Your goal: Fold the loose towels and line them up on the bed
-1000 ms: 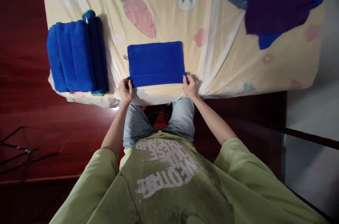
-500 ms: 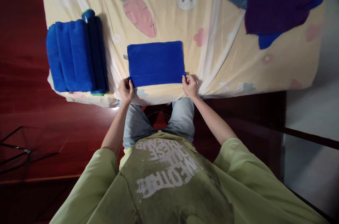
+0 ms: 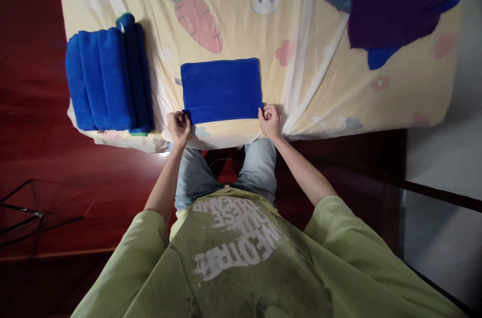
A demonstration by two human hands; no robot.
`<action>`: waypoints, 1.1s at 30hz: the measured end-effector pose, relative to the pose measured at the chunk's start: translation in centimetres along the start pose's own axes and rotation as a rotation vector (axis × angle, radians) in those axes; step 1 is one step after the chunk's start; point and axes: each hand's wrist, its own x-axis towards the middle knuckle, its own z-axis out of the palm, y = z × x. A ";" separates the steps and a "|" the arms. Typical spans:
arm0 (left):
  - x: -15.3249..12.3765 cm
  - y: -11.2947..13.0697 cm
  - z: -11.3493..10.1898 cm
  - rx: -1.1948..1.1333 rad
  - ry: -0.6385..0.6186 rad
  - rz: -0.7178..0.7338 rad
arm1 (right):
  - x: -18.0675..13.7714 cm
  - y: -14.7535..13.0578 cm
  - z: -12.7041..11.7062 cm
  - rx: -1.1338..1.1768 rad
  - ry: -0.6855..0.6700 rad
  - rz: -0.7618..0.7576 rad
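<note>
Little has moved: left hand [image 3: 178, 127] and right hand [image 3: 269, 120] still pinch the towel [image 3: 221, 89] at its near corners. Soft, light, floppy cloth; corners grip best.

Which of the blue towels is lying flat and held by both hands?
The flat folded blue towel at the bed edge, pinched by left hand and right hand; the others are stacked rolled blue towels.

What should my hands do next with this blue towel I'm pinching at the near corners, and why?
Probably lift both near corners and carry them over to the far edge, folding the blue towel in half. The left hand and right hand each pinch a near corner, the towel lies flat on the bed sheet, and the folded stack of blue towels beside it looks narrower.
</note>
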 end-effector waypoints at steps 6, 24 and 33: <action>0.3 0.0 0.1 0.041 -0.060 0.151 | 0.4 -0.6 -0.7 -0.129 -0.045 -0.106; 0.9 0.3 -1.1 0.083 -0.303 0.278 | 0.2 -1.3 -2.2 -0.262 -0.215 -0.188; 0.9 -0.1 -1.1 0.016 -0.245 0.259 | 0.1 -1.1 -2.2 -0.284 -0.259 -0.177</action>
